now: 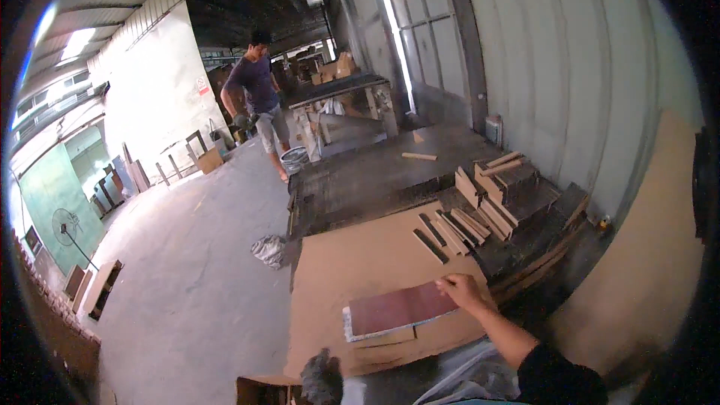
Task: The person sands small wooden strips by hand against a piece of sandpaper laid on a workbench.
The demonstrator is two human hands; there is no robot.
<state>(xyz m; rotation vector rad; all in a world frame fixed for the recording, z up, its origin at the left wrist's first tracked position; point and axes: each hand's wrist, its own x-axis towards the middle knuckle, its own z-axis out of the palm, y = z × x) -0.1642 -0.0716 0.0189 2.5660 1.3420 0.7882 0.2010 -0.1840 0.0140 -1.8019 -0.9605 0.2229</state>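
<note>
the right hand (463,290) rests with its fingers curled over the far right corner of a reddish board (397,310), gripping that edge. the board lies flat near the person, on top of a thin tan strip (384,338) that pokes out under its near edge — both sit on a wide brown sheet (352,262) covering the near part of the table (360,180). the left hand (322,376), in a dark glove, hangs low at the near edge of the sheet, touching nothing that shows; whether it is clenched or loose i cannot tell.

to the right of the board, short wood strips (450,231) lie fanned out beside a stack of dark boards (517,202), close along the wall. the sheet's left side is bare, and left of the table edge the concrete floor (187,277) runs wide and open. a person (259,97) stands far off by a machine (341,112).
</note>
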